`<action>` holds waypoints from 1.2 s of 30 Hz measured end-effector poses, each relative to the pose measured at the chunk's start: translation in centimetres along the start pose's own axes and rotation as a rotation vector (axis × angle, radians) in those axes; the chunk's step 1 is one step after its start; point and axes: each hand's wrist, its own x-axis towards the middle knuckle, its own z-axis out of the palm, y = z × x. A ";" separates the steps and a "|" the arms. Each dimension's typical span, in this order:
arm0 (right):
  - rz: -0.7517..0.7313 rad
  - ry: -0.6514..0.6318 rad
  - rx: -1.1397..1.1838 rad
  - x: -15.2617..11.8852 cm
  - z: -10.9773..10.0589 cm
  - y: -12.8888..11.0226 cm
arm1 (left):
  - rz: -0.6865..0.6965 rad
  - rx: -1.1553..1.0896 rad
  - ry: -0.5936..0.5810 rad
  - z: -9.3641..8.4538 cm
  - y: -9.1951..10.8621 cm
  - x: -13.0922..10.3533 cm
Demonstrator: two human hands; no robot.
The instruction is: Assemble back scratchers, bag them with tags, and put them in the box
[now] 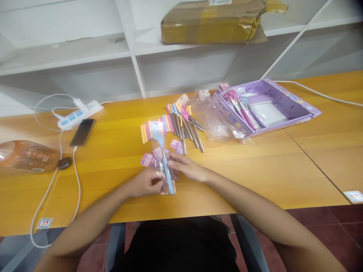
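Note:
A light-blue back scratcher (167,174) with a metal rod and a clawed blue head lies in a clear plastic bag (159,185) in front of me. My left hand (147,182) is closed on the bag's lower left side, its fingertips partly hidden. On the other side, my right hand (188,167) grips the bagged back scratcher by the upper handle, thumb on top. Pink and purple cards (147,159) lie just beyond the left hand. Farther back are a row of coloured handles (146,131) and a pile of metal rods with coloured claw heads (195,132).
A purple box (295,120) with bagged back scratchers stands at back right, beside crumpled clear bags (219,119). To the left are a phone (82,132), a power strip (81,115), loose cables and an orange package (31,156). A taped carton (210,22) sits on the shelf.

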 end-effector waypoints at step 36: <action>-0.426 0.130 -1.241 0.2 -1.1 0.3 | -0.133 -0.260 0.737 -1.1 -1.6 0.9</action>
